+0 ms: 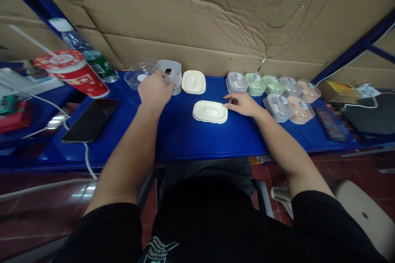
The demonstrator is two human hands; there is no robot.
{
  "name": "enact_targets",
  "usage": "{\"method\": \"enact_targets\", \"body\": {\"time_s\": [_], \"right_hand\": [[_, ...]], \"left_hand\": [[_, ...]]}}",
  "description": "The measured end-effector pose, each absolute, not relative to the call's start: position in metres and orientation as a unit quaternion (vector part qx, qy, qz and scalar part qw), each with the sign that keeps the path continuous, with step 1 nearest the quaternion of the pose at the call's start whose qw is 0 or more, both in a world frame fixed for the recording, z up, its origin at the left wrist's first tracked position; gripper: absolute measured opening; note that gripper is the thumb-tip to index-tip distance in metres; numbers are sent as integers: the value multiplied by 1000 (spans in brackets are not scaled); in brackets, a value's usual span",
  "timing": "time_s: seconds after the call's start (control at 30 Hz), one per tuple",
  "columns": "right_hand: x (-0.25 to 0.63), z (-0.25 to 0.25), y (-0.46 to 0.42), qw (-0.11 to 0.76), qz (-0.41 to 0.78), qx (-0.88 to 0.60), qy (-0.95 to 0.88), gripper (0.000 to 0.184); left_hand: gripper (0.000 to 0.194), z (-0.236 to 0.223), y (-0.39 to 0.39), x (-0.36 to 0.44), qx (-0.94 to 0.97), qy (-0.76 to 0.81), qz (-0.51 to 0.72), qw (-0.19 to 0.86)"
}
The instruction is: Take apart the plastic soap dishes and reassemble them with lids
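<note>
My left hand [156, 89] reaches to the back of the blue shelf [185, 135] and closes on a grey plastic box part [169, 72], beside a clear plastic lid [138, 74]. My right hand [242, 103] rests on the shelf with fingers curled, its fingertips touching the right edge of a cream plastic lid [210, 111]. A second cream piece [194, 81] lies behind, to the right of the grey part.
Several small lidded boxes [279, 94] in grey, green and pink stand at the right. A black phone [91, 120] with a white cable, a red paper cup [72, 72] and a water bottle [83, 49] sit at the left. Cardboard [197, 16] lines the back.
</note>
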State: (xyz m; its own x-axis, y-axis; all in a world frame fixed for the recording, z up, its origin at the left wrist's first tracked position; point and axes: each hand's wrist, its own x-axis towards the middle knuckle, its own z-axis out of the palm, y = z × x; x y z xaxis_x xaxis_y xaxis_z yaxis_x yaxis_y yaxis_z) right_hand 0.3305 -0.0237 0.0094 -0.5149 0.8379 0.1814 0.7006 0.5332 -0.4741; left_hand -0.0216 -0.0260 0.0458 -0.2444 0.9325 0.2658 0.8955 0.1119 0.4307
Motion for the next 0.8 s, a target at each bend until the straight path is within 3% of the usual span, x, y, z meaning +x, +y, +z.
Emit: {"method": "enact_targets", "body": {"time_s": [0.23,0.4,0.53,0.8], "right_hand": [[332,6,-22,201,173,-445,-855,53],[332,4,-22,272,142,-439,-844,76],[329,10,-27,338,89,-470,-811,94],[328,23,-41,365,63,-494,-787,75]], "left_hand": [[45,50,-27,-24,584,726,361,49],[44,47,-34,-13,629,644,435,30],[46,47,-48,5,713,580,391,58],[46,52,-64,28,764,575,285,74]]}}
